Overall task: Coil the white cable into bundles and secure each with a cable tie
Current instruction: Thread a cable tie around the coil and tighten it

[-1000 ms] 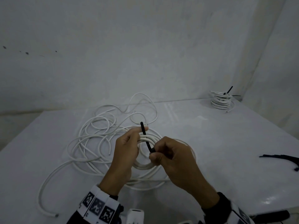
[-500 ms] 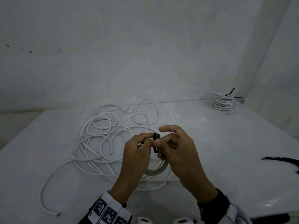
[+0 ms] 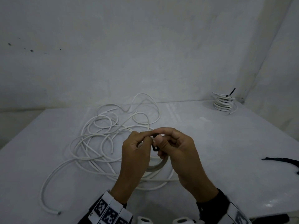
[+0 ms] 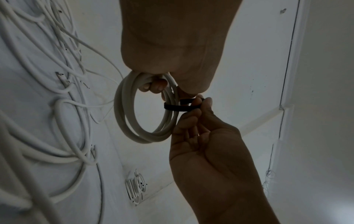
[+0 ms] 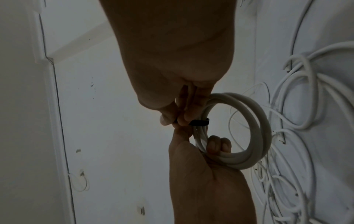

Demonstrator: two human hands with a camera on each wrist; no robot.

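— What have your hands got right now?

— My left hand (image 3: 135, 152) is curled around a small coil (image 4: 145, 109) of the white cable, fingers hooked through the ring, holding it up off the table (image 3: 226, 143). My right hand (image 3: 179, 152) is pinching a black cable tie (image 4: 179, 106) between thumb and fingertips, right beside the left thumb.

— Where does the tie sit on the coil?

— It loops around the strands on the side nearest my right hand. From the left wrist I see it as a flat black band crossing the strands, both ends running into my right fingertips (image 4: 205, 101). From the right wrist the band (image 5: 199, 122) hugs the strands just above my left fingers. I cannot tell whether its tail is through the head.

— And the rest of the cable?

— The loose cable (image 3: 103, 139) sprawls in tangled loops on the table, left of and behind my hands, with one cut end (image 3: 59, 212) near the front left edge.

— Anything else on there?

— A finished bundle (image 3: 224, 103) with black ties stands in the far right corner, well apart. More black ties (image 3: 284, 161) lie at the right edge.
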